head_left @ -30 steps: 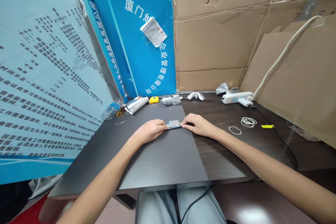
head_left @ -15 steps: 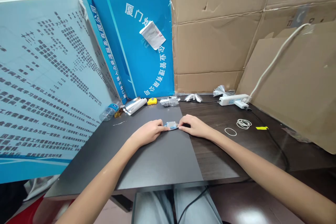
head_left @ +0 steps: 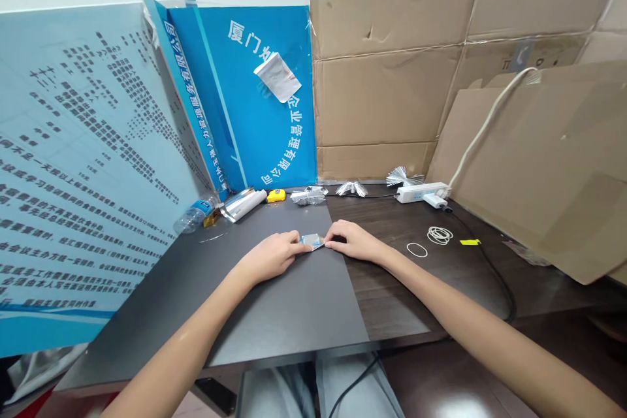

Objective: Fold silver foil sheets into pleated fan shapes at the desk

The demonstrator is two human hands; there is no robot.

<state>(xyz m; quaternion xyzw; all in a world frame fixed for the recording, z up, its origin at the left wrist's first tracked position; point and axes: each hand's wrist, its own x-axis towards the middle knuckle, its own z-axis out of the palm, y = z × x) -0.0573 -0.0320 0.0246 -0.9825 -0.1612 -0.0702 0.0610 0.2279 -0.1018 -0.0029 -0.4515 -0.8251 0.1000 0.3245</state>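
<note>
A small shiny silver-blue sheet [head_left: 312, 240] lies on the dark desk between my two hands; it looks like foil or film, but its exact kind is too small to tell. My left hand [head_left: 274, 256] is closed at its left end, the index finger pressed on the near left corner and the other fingers curled under. My right hand [head_left: 353, 240] pinches the right corner between thumb and fingertips. Behind the hands lie a silver foil bundle [head_left: 308, 196] and a second, fanned-out bundle of silver strips [head_left: 351, 189].
Along the back stand a plastic bottle [head_left: 191, 217], a silver roll [head_left: 245, 204], a yellow tape measure [head_left: 276, 196] and a white power strip [head_left: 421, 192]. White rubber bands [head_left: 439, 235] and a yellow strip [head_left: 470, 242] lie to the right. Cardboard panels [head_left: 382, 98] wall the desk.
The head view has turned slightly, so the desk items appear farther left. Both hands stay on the small sheet, which now looks a little more angled at its right end.
</note>
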